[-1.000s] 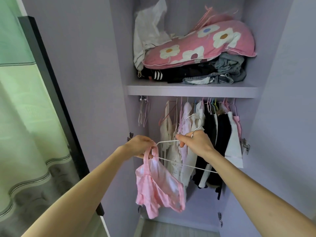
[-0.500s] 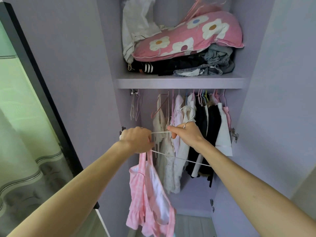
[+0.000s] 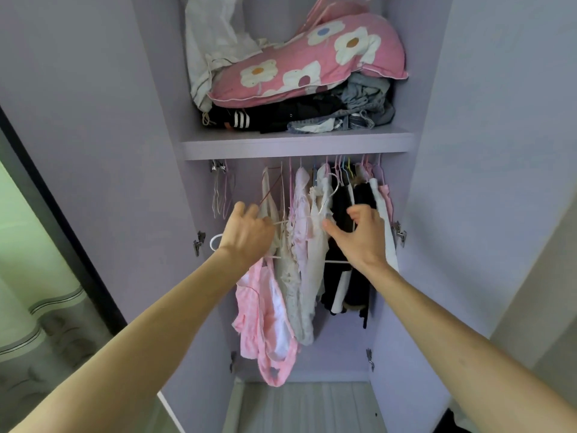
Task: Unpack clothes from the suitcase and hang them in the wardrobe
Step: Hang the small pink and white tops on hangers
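**Two hands, one hanger, hook not yet on the rail**

Curled round the upper wire of the white hanger [image 3: 338, 262]: fingers of the left hand [image 3: 246, 235], taking the load and leaving the pink checked garment [image 3: 265, 323] dangling free below the wrist. On the right hand [image 3: 363, 237], thumb stretched apart from half-bent fingers, close by the hanger's neck; impossible to tell whether pinching it or merely steadying. Probably held wide like this to keep the hook upright and aimed at a gap.

Further out, inside the lilac wardrobe [image 3: 340, 354], a packed row of hung clothes [image 3: 303, 245], pale at left and black toward the right, with bare hangers [image 3: 220, 195] at the far left end. Above, on the shelf [image 3: 296, 145]: a pink floral pillow [image 3: 312, 64] over folded dark clothes [image 3: 281, 115], with white fabric [image 3: 215, 42] stuffed in behind. No suitcase in sight.
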A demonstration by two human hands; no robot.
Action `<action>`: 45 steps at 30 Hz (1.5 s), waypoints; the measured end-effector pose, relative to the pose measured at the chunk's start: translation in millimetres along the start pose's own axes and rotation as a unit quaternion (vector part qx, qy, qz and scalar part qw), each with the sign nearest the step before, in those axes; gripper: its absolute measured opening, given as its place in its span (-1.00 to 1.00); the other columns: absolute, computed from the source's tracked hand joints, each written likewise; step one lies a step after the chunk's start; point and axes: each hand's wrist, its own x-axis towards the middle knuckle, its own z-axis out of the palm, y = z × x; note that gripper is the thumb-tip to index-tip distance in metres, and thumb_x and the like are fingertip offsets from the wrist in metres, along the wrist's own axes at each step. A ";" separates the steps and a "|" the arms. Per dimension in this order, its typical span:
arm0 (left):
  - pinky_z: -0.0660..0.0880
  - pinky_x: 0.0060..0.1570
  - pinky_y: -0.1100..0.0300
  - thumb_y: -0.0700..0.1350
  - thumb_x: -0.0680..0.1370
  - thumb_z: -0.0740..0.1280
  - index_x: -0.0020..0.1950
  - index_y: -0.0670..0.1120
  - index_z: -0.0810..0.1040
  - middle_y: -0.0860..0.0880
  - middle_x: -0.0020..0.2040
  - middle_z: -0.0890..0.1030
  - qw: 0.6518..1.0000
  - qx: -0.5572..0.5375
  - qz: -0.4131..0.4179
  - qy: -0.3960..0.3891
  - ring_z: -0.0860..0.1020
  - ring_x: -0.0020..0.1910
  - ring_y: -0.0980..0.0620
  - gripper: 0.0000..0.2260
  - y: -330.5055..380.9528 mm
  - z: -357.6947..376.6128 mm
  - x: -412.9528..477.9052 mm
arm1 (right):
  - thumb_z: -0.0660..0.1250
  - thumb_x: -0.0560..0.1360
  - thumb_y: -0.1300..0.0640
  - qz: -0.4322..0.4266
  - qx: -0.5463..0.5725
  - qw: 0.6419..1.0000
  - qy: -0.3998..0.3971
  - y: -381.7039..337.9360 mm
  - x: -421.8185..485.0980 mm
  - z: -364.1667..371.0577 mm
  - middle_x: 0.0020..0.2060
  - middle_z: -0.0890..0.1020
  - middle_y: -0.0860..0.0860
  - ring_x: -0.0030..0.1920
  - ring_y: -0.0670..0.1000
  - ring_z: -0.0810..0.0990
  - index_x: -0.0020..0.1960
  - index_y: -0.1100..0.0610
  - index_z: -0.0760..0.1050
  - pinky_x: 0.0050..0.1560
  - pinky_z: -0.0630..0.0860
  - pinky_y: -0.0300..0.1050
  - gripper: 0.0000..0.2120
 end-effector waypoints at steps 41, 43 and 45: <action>0.52 -0.24 -0.06 0.08 0.68 -0.03 -0.07 -0.05 0.31 -0.04 -0.27 0.48 0.911 -0.382 -0.153 -0.017 0.48 -0.26 -0.20 -0.72 -79.8 101.4 -71.5 | 0.17 0.49 0.39 0.409 0.323 0.849 -0.086 17.3 4.4 17.8 -0.40 0.49 0.05 -0.41 -0.03 0.41 -0.05 0.11 0.55 -0.31 0.36 -0.18 -0.74; 0.54 -0.23 -0.08 0.08 0.68 -0.03 -0.06 -0.06 0.32 -0.04 -0.26 0.49 0.909 -0.391 -0.144 -0.022 0.48 -0.26 -0.21 -0.71 -78.4 102.1 -70.5 | 0.15 0.48 0.40 0.400 0.321 0.855 -0.076 17.5 5.2 14.9 -0.35 0.54 0.06 -0.39 -0.03 0.43 -0.04 0.11 0.55 -0.29 0.38 -0.17 -0.72; 0.53 -0.25 -0.08 0.07 0.68 -0.01 -0.01 -0.08 0.36 -0.04 -0.23 0.51 0.911 -0.389 -0.138 -0.016 0.49 -0.24 -0.22 -0.72 -77.6 101.6 -69.1 | 0.15 0.46 0.42 0.392 0.324 0.858 -0.068 15.8 5.4 13.8 -0.29 0.57 0.08 -0.39 -0.02 0.44 -0.01 0.13 0.56 -0.28 0.40 -0.17 -0.70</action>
